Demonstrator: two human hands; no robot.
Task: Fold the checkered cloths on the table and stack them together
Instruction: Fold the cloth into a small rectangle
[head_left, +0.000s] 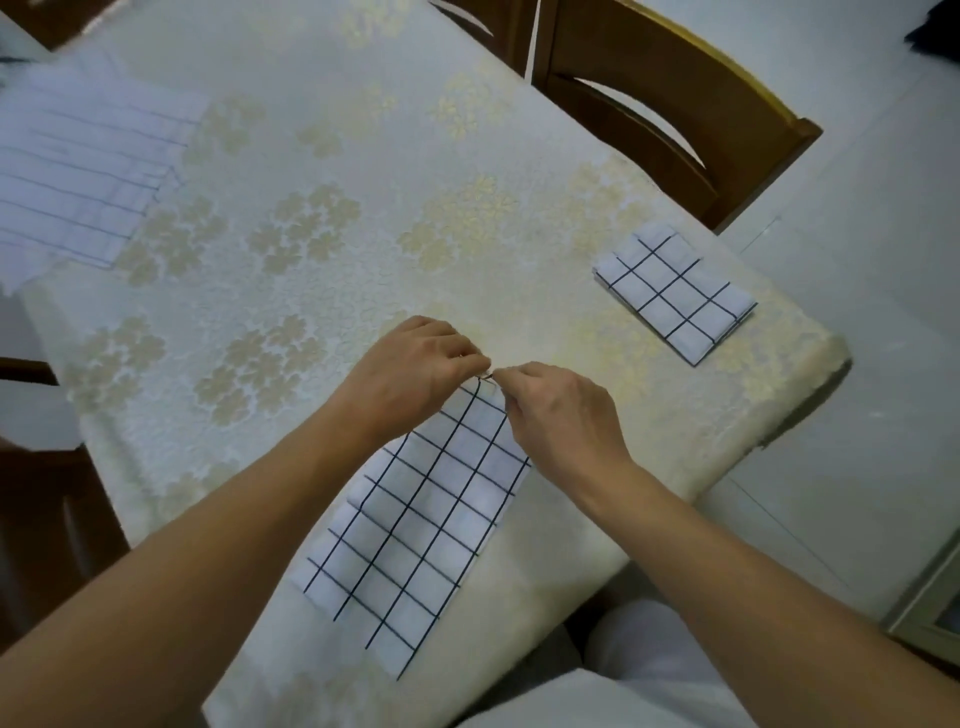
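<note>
- Head view, the only one: my left hand (415, 374) and right hand (561, 415) met at the far short end of the cloth strip (415, 530). Both had fingers curled, pinching that edge side by side, fingertips almost touching.
- The cloth strip lay flat on the near part of the bench (322, 218), long and narrow, running at a slant away from me. I couldn't tell if the pinched end was lifted or flat.
- The folded cloth (675, 296) sat on the right, close to the bench edge and well apart from the strip. It was a small rectangle with layers showing along one side.
- The unfolded cloth (78, 171) was spread at the far left, blurred and partly cut off. I couldn't tell whether it was one piece or more.
- Step, as I judged it: mid-fold on the second cloth, with the lengthwise fold done and the crosswise fold starting.
- Next move called for bringing the pinched end back toward the near end, matching corners and pressing flat.
- It probably needed one more fold to match the folded cloth, then stacking on it. The far-left cloth was not yet done.
</note>
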